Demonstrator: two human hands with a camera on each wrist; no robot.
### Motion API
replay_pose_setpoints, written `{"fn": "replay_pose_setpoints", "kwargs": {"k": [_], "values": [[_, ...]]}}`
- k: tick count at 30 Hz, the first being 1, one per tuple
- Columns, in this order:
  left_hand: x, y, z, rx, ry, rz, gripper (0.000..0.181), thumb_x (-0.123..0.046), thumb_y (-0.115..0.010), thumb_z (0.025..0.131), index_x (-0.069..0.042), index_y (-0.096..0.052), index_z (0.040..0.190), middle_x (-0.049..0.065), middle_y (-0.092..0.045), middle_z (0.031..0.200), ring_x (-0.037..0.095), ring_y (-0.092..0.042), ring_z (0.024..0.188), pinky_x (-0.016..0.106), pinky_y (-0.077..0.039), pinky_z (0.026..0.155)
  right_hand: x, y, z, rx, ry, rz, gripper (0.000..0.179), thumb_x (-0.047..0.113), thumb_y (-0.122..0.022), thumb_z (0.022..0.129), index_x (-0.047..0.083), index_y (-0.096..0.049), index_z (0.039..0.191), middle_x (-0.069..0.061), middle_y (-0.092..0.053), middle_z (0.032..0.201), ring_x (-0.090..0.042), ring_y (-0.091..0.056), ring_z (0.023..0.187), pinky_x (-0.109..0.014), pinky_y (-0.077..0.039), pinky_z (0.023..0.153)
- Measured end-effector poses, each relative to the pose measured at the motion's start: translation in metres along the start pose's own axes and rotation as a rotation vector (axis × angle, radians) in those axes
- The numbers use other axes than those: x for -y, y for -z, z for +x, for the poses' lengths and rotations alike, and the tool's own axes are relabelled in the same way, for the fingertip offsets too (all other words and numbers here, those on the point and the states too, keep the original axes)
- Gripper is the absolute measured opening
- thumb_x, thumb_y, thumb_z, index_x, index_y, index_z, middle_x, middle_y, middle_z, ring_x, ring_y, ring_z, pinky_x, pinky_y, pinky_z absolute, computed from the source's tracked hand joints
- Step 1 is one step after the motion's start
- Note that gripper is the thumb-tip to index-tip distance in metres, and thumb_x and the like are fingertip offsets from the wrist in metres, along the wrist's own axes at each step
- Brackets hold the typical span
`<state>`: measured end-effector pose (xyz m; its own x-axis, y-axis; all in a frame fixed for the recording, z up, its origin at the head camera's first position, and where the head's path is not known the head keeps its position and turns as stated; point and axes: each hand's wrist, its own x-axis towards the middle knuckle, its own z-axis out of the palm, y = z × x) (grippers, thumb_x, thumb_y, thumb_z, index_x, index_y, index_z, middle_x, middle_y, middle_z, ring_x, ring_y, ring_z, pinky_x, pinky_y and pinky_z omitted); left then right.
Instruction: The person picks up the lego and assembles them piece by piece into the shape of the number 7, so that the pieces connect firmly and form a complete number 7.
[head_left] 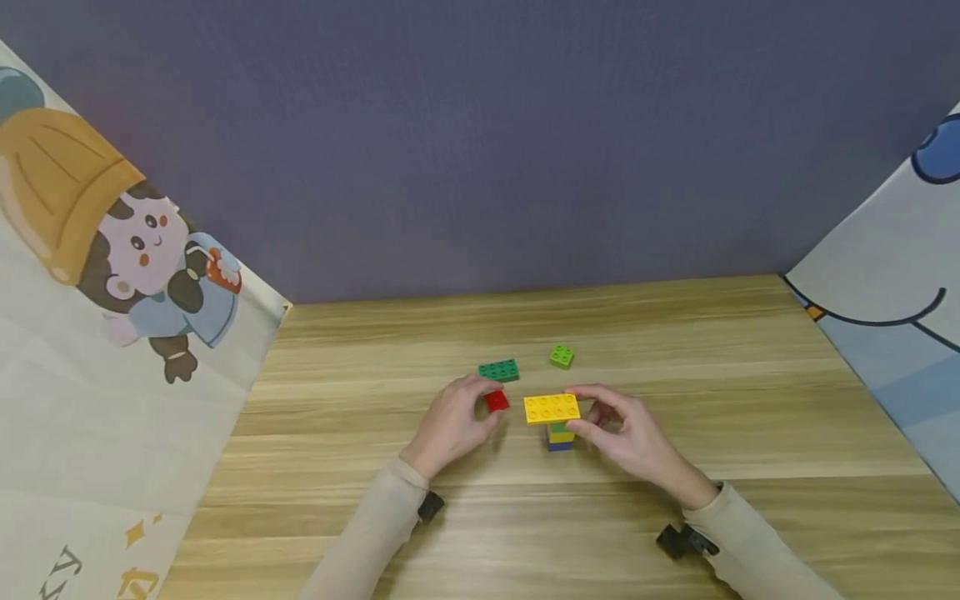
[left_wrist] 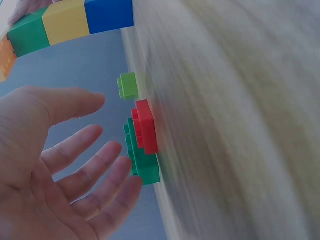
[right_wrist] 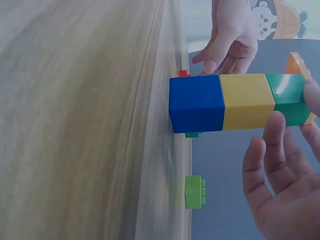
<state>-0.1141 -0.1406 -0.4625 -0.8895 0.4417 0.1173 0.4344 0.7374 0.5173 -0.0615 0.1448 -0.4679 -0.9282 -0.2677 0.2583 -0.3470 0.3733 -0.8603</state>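
Blue, yellow and green bricks form an upright tower [right_wrist: 247, 102] on the table, and a flat yellow eight-stud brick [head_left: 551, 408] lies across its top, reaching out to the left. My right hand [head_left: 630, 433] pinches the right end of that flat brick between thumb and forefinger. Its other fingers curve beside the tower in the right wrist view. My left hand [head_left: 453, 425] is spread around a small red brick [left_wrist: 145, 126], with a gap between fingers and brick. Just behind the red brick lies a dark green eight-stud brick [head_left: 499, 370], partly hidden by it in the left wrist view.
A light green four-stud brick [head_left: 562, 357] sits farther back on the wooden table [head_left: 337, 358]. A dark blue-grey panel [head_left: 480, 167] rises along the table's back edge. Printed cartoon sheets stand at the left and right sides.
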Motion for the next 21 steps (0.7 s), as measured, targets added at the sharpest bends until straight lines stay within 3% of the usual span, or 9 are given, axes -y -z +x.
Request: {"fn": "replay_pose_setpoints", "kwargs": {"k": [13,21], "values": [[0.002,-0.005,0.014,0.052,0.038,-0.020,0.042,-0.020,-0.082,0.093,-0.009,-0.073,0.132,0.010,-0.074,0.133,0.029,-0.069,0.122,0.046,-0.056,0.107,-0.007,0.004,0.004,0.003,0.025,0.012,0.043,0.005,-0.080,0.094,0.000,-0.068,0.135,-0.010,-0.074,0.097,-0.006,-0.063,0.071,-0.026,-0.056,0.062],[0.003,-0.010,0.020,0.043,0.044,0.006,0.040,-0.025,-0.083,0.093,-0.009,-0.075,0.129,0.008,-0.075,0.131,0.027,-0.070,0.121,0.045,-0.057,0.104,-0.011,0.006,0.009,0.006,0.040,0.029,0.043,0.004,-0.080,0.094,0.000,-0.068,0.134,-0.011,-0.074,0.095,-0.005,-0.062,0.071,-0.026,-0.056,0.061]]}}
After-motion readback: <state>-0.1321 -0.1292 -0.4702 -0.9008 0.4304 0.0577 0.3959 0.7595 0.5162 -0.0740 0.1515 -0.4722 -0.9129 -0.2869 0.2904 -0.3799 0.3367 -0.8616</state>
